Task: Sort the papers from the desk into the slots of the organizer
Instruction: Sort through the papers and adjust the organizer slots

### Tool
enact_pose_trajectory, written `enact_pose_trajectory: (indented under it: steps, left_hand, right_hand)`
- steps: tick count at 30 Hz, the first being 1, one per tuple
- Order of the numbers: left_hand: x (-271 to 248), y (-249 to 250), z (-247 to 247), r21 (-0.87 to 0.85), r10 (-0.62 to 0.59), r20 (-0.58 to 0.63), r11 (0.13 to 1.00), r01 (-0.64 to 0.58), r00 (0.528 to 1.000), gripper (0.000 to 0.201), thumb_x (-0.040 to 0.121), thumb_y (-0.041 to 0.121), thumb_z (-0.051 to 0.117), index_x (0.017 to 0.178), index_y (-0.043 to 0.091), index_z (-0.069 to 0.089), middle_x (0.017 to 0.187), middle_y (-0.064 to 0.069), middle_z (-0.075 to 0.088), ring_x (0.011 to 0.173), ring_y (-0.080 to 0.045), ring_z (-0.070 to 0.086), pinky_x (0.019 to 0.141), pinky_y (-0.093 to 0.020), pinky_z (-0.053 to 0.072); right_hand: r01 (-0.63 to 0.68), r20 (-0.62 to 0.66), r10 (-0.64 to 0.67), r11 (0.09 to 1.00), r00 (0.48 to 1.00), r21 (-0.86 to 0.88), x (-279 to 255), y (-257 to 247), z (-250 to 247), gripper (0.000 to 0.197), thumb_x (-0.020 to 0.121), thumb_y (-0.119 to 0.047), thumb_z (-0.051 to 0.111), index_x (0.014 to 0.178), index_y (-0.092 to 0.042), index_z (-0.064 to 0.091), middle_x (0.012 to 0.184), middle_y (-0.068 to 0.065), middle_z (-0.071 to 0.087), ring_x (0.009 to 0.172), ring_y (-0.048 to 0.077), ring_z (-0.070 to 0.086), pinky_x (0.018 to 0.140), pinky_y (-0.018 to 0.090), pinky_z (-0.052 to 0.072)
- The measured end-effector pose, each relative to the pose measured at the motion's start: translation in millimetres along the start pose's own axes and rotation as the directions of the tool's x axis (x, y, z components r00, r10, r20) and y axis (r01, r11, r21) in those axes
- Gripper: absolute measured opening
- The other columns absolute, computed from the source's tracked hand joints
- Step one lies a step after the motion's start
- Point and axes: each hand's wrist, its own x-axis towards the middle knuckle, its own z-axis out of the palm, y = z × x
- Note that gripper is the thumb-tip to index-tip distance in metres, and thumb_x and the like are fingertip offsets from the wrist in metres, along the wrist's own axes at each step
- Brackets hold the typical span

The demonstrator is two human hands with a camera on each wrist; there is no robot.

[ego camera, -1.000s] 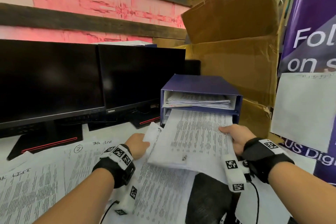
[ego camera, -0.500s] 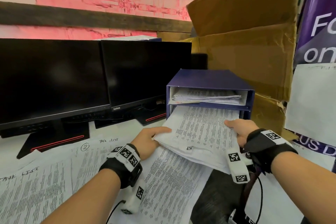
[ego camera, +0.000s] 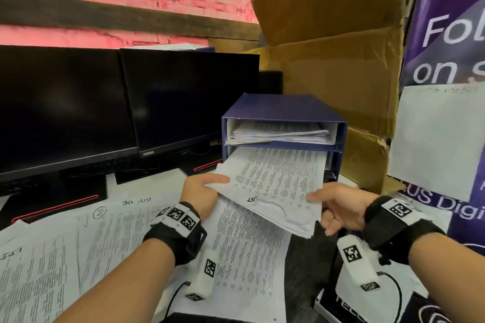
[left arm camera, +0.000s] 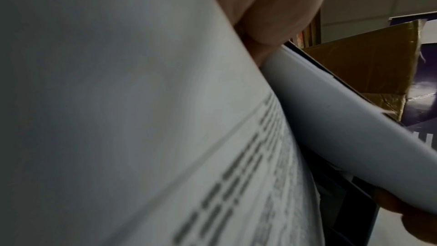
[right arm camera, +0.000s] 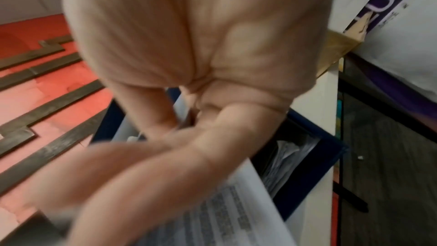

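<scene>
Feeding a stack of printed sheets (ego camera: 273, 186) into the lower slot of the blue two-tier organizer (ego camera: 283, 110), I have its far edge already inside the opening while the near end sags out over the desk, so I judge the insertion roughly half done. I hold it from both sides to keep the sheets squared and level with the slot: my left hand (ego camera: 202, 191) pinches the near-left corner, thumb on top, and my right hand (ego camera: 338, 207) grips the near-right edge, thumb over the top sheet and fingers curled underneath. The stack lies between my hands and ahead of them. The upper slot already holds a pile of papers (ego camera: 280, 132). More printed task lists (ego camera: 110, 238) lie spread on the desk by my left forearm, in front of two dark monitors (ego camera: 126, 102); a cardboard box (ego camera: 336, 42) stands behind the organizer.
</scene>
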Motion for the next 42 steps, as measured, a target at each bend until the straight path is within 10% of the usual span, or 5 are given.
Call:
enact_pose_trajectory:
  steps: [16, 24, 30, 36, 42]
  left_hand:
    - [-5.5, 14.8, 11.2, 0.158, 0.037, 0.216, 0.985, -0.072, 0.976, 0.035, 0.082, -0.005, 0.066, 0.087, 0.030, 0.068, 0.107, 0.000, 0.066, 0.101, -0.012, 0.058, 0.091, -0.020, 0.038]
    - [-9.6, 19.5, 1.8, 0.111, -0.036, 0.181, 0.994, 0.016, 0.983, 0.039, 0.084, -0.007, 0.062, 0.107, 0.023, 0.052, 0.089, -0.011, 0.068, 0.069, -0.021, 0.067, 0.053, -0.023, 0.052]
    - [-8.9, 20.0, -2.8, 0.152, -0.099, 0.169, 0.986, 0.073, 0.981, 0.034, 0.085, -0.005, 0.063, 0.108, 0.017, 0.050, 0.093, -0.007, 0.068, 0.072, -0.014, 0.066, 0.051, -0.016, 0.051]
    - [-7.9, 21.3, -0.6, 0.194, -0.121, 0.166, 0.977, 0.088, 0.979, 0.031, 0.084, -0.002, 0.066, 0.107, 0.016, 0.055, 0.099, -0.007, 0.069, 0.080, -0.014, 0.066, 0.061, -0.019, 0.048]
    - [-7.7, 22.4, -3.1, 0.216, -0.107, 0.167, 0.974, 0.070, 0.980, 0.028, 0.084, -0.005, 0.064, 0.105, 0.014, 0.065, 0.093, -0.003, 0.068, 0.083, -0.020, 0.068, 0.075, -0.031, 0.057]
  right_hand:
    - [0.090, -0.230, -0.058, 0.987, 0.972, 0.131, 5.0, -2.9, 4.8, 0.034, 0.099, -0.011, 0.050, 0.132, -0.003, 0.048, 0.097, 0.012, 0.067, 0.040, 0.010, 0.048, 0.048, 0.025, 0.054]
    - [0.374, -0.287, -0.240, 0.623, 0.927, 0.687, 14.3, -27.7, 12.6, 0.064, 0.101, 0.008, 0.029, 0.154, -0.020, 0.008, 0.155, 0.025, 0.021, 0.120, 0.040, 0.056, 0.072, 0.044, 0.060]
    - [0.223, -0.199, -0.187, 0.959, 0.962, 0.176, 15.6, -20.8, 31.6, 0.031, 0.100, -0.003, 0.045, 0.130, 0.004, 0.048, 0.115, 0.018, 0.065, 0.086, 0.031, 0.069, 0.067, 0.037, 0.061]
    - [0.364, -0.182, -0.315, 0.810, 0.932, 0.460, 22.1, -29.5, 34.1, 0.044, 0.101, 0.004, 0.034, 0.144, 0.001, 0.028, 0.139, 0.016, 0.048, 0.117, 0.040, 0.057, 0.085, 0.047, 0.054]
    - [0.283, -0.242, -0.214, 0.911, 0.946, 0.301, 29.2, -31.5, 30.4, 0.036, 0.101, -0.029, 0.044, 0.123, -0.003, 0.056, 0.106, 0.010, 0.071, 0.071, 0.022, 0.068, 0.062, 0.039, 0.057]
